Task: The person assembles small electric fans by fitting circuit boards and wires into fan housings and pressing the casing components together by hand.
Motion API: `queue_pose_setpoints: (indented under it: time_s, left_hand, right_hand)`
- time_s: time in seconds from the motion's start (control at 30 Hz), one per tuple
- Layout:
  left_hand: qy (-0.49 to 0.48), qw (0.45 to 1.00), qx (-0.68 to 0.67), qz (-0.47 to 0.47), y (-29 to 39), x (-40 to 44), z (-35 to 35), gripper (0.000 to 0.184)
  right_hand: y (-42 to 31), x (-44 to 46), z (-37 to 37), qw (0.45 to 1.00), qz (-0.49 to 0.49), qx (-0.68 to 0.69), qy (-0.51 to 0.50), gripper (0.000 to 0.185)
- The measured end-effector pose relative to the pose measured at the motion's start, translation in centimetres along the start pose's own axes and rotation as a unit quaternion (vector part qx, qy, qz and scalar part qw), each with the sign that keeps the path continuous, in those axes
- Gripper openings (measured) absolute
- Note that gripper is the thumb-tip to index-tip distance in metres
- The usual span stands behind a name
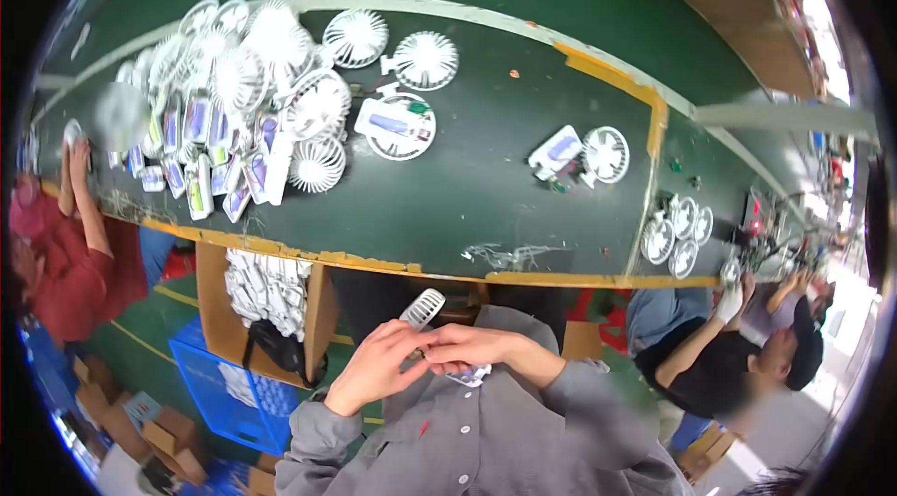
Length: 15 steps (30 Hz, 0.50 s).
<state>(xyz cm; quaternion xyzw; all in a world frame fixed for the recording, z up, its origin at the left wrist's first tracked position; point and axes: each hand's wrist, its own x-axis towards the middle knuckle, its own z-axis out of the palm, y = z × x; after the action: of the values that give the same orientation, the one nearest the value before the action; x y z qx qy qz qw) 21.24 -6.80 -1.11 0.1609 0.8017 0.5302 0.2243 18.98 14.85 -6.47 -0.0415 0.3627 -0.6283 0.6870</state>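
In front of the grey shirt, below the table's front edge, my left hand (pixel 378 367) and my right hand (pixel 476 347) meet around a small white fan (pixel 424 307). Its slatted head sticks up above the fingers. Beneath the fingers shows a white and purple part (pixel 470 375), which seems joined to the fan by the hidden middle. Both hands have their fingers curled and touching. On the green table (pixel 448 197) beyond, one fan with an opened purple-backed handle (pixel 397 125) lies left of centre, and another fan (pixel 605 155) lies at the right.
A large heap of white fans and handles (pixel 238 76) covers the table's left. Several fan heads (pixel 682 234) lie right. White parts fill a cardboard box (pixel 213 309) beside a blue crate (pixel 206 403). A person in red (pixel 89 281) works left; a person in black (pixel 701 365) sits right.
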Motion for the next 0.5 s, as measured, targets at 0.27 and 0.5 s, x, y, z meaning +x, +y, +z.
queue_pose_setpoints:
  time_s: [0.27, 0.5]
  left_hand:
    - [-0.061, 0.991, -0.099, -0.064, 3.2, 1.0, -0.1, 0.026]
    - [-0.065, 0.994, -0.088, 0.000, 3.0, -1.1, 0.8, 0.026]
  right_hand:
    - [-0.7, -4.1, 1.2, 0.987, -0.109, -0.107, 0.060, 0.028]
    - [2.0, -2.9, 1.6, 0.980, -0.173, -0.033, 0.095, 0.023]
